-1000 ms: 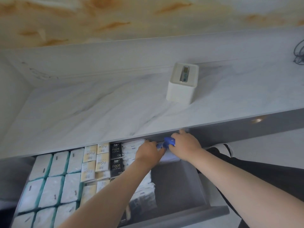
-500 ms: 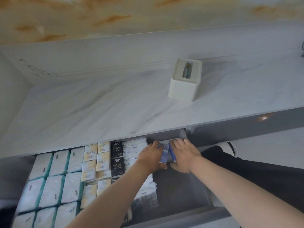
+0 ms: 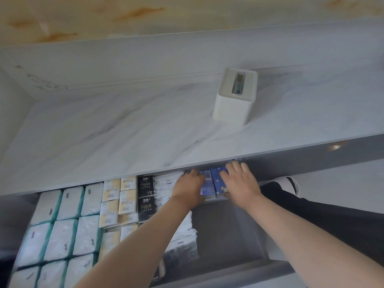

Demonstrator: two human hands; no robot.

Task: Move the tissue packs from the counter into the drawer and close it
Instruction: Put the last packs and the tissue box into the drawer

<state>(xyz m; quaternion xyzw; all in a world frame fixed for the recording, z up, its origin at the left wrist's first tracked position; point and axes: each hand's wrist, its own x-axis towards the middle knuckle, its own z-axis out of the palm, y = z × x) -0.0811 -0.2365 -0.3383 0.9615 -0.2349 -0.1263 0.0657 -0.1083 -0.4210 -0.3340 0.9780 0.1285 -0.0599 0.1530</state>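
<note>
One head-worn wide-angle view looks steeply down, close over the counter (image 3: 145, 129) and open drawer (image 3: 228, 231).

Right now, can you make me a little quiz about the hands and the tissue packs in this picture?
1. True or false: the grey drawer is fully shut.
2. Which packs sit between the left hand and the right hand?
A. blue tissue packs
B. black Face packs
C. white packs with teal edges
3. Fill in: the only thing standing on the pale marble counter is a white square ____ with a slot on top.

Key: 1 false; 2 A; 3 tissue box.
</note>
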